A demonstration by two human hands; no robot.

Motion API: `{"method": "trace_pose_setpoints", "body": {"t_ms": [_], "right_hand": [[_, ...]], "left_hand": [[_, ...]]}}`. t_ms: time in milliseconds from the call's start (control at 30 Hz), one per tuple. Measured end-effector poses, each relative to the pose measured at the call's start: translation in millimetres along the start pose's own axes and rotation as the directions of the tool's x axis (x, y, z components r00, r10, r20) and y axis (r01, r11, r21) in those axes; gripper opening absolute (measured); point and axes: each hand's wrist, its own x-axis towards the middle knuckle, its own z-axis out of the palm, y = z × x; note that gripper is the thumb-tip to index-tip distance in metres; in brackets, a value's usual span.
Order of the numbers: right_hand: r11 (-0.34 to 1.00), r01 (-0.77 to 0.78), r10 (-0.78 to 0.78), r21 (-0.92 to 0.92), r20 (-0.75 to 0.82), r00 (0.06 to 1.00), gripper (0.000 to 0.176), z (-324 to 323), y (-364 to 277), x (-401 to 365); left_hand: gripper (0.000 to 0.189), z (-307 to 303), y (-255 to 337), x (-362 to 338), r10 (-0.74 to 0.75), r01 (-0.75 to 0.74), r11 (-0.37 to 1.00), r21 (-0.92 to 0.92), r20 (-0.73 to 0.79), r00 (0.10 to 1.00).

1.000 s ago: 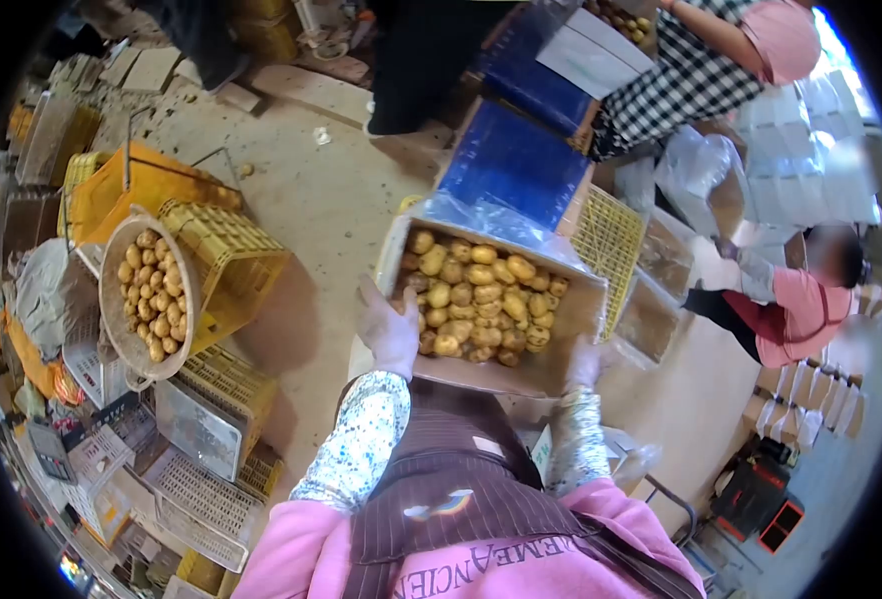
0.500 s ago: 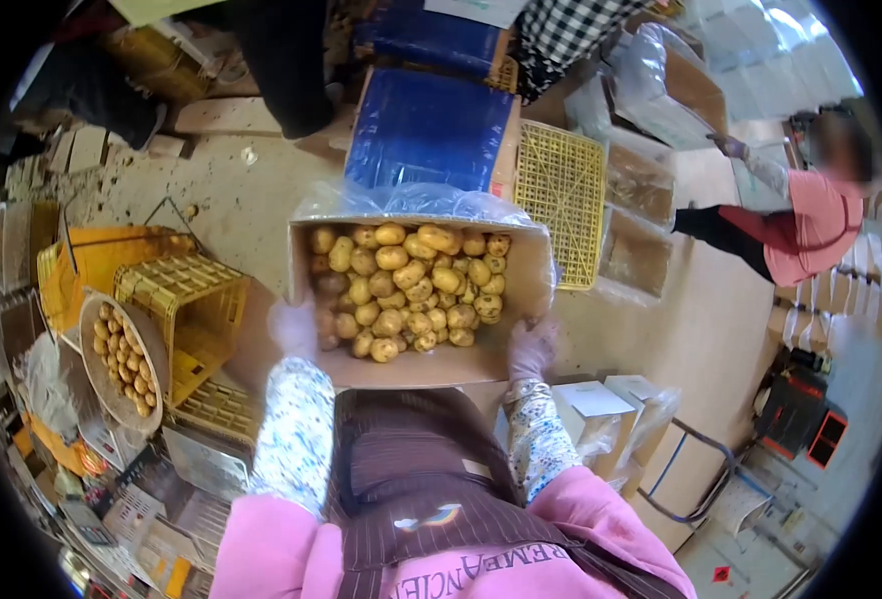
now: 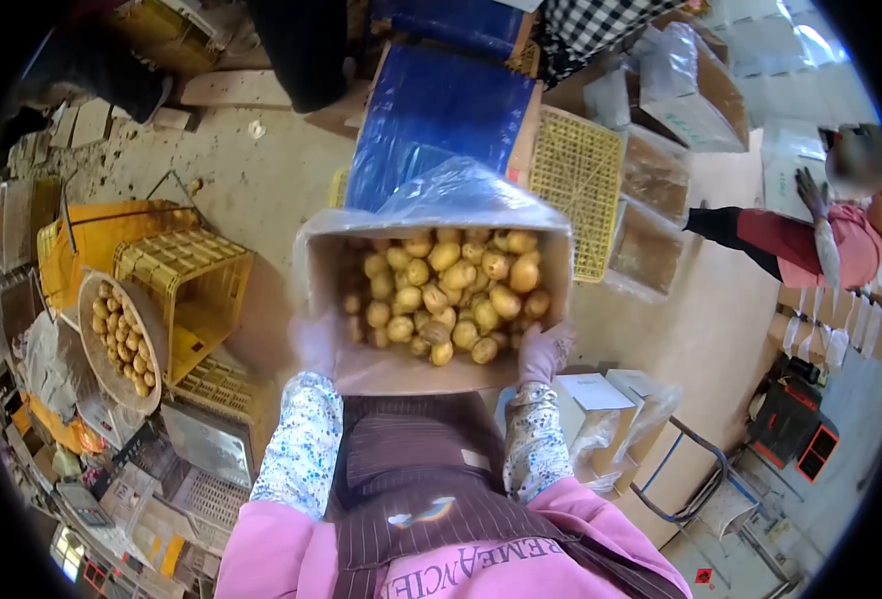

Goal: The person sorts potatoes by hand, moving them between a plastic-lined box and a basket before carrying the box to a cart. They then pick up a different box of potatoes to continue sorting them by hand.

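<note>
Between both hands (image 3: 544, 351), potato box (image 3: 401, 371)

Left hand (image 3: 314, 344), right hand (image 3: 544, 351) forward, level, fingers clenched.

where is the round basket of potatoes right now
In the head view the round basket sits at the far left, beside the yellow crate, well left of the cardboard box the person carries.
</note>
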Motion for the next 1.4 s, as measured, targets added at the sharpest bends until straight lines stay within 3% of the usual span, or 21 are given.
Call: {"method": "trace_pose_setpoints", "body": {"t_ms": [33, 67, 167, 200, 233, 367, 433, 500, 567, 667, 733, 767, 833, 900, 967, 1033, 1067, 1100, 1167, 1267, 1400], "right_hand": [[1.000, 0.005, -0.005, -0.003, 0.023, 1.000, 0.040, -5, -5, -5], [0.997, -0.068, 0.066, 0.038, 0.063, 0.996, 0.038, -17, -13, -4], [0.987, -0.101, 0.096, 0.124, 0.049, 0.994, 0.037, -18, -8, 11], [0.984, -0.124, 0.118, 0.130, 0.054, 0.992, 0.038, -19, -8, 14], [0.980, -0.146, 0.139, 0.137, 0.057, 0.989, 0.039, -21, -6, 19], [0.975, 0.042, -0.056, 0.219, 0.057, 0.997, 0.031, 15, 7, 23], [0.944, -0.019, -0.024, 0.328, 0.127, 0.992, 0.031, 10, 8, 27], [0.900, -0.075, -0.003, 0.429, 0.179, 0.984, 0.030, -12, -2, 32], [0.856, -0.115, -0.043, 0.503, 0.293, 0.955, 0.025, -37, -14, 37], [0.805, -0.099, -0.080, 0.585, 0.272, 0.959, 0.023, -22, -14, 39], [0.754, -0.121, -0.149, 0.646, 0.347, 0.926, 0.019, -73, -19, 0], [0.703, -0.153, -0.208, 0.695, 0.406, 0.890, 0.016, -90, -19, -16], [0.696, -0.165, -0.195, 0.699, 0.405, 0.893, 0.014, -77, -7, -30], [0.697, -0.163, -0.173, 0.698, 0.384, 0.907, 0.013, -48, 5, -32], [0.766, -0.252, -0.008, 0.592, 0.400, 0.917, 0.018, 6, 9, -13], [0.829, -0.161, -0.022, 0.535, 0.319, 0.948, 0.022, 39, 25, -20], [0.877, -0.064, -0.059, 0.477, 0.239, 0.969, 0.026, 42, 33, -26], [0.878, -0.066, -0.049, 0.474, 0.227, 0.973, 0.026, 39, 25, -24], [0.858, -0.114, 0.037, 0.500, 0.162, 0.986, 0.020, 17, -1, -27], [0.828, -0.132, 0.057, 0.545, 0.153, 0.987, 0.020, 4, -11, -27], [0.839, -0.075, -0.036, 0.538, 0.193, 0.980, 0.022, 51, 25, -3]], "left_hand": [[0.034, -5, -4, -1, 0.112, -0.110, 0.991, 0.081, -0.023, 0.993], [0.038, 2, -15, 3, -0.053, 0.050, 0.988, -0.147, -0.016, 0.998], [0.042, 7, -13, -3, -0.003, -0.015, 0.981, -0.192, -0.095, 0.995], [0.044, 4, -4, -5, -0.147, 0.143, 0.976, -0.164, -0.009, 0.989], [0.044, -2, 9, -9, -0.151, 0.147, 0.975, -0.165, -0.008, 0.989], [0.042, -15, 27, -15, -0.224, 0.226, 0.937, -0.267, 0.039, 0.974], [0.040, -19, 22, -19, -0.220, 0.225, 0.942, -0.248, 0.049, 0.974], [0.037, -11, 23, -26, -0.040, 0.062, 0.993, 0.098, -0.218, 0.975], [0.037, -12, 23, -24, -0.100, 0.119, 0.989, 0.084, -0.202, 0.974], [0.030, -13, 2, -3, 0.000, 0.029, 0.977, 0.212, -0.137, 0.991], [0.027, 0, -44, 31, -0.308, 0.329, 0.944, 0.026, -0.293, 0.905], [0.025, -43, -32, 34, -0.279, 0.256, 0.908, -0.332, -0.022, 0.960], [0.025, -17, -97, 46, -0.326, 0.296, 0.888, -0.352, -0.028, 0.945], [0.029, -19, -91, 29, -0.220, 0.201, 0.950, -0.238, -0.054, 0.974], [0.034, -23, -52, 24, -0.116, 0.102, 0.983, -0.151, -0.084, 0.990], [0.037, -51, -11, 10, -0.372, 0.385, 0.898, -0.213, 0.097, 0.923], [0.039, -10, -99, 22, -0.038, 0.052, 0.940, -0.338, 0.047, 0.998], [0.039, -9, -96, 23, -0.029, 0.047, 0.937, -0.347, 0.057, 0.998], [0.040, -26, -65, 20, -0.116, 0.115, 0.990, -0.076, -0.005, 0.993], [0.039, -59, -3, 9, -0.183, 0.190, 0.977, -0.099, 0.077, 0.980], [0.037, -66, -9, 2, -0.209, 0.216, 0.972, -0.090, 0.079, 0.975]]}}
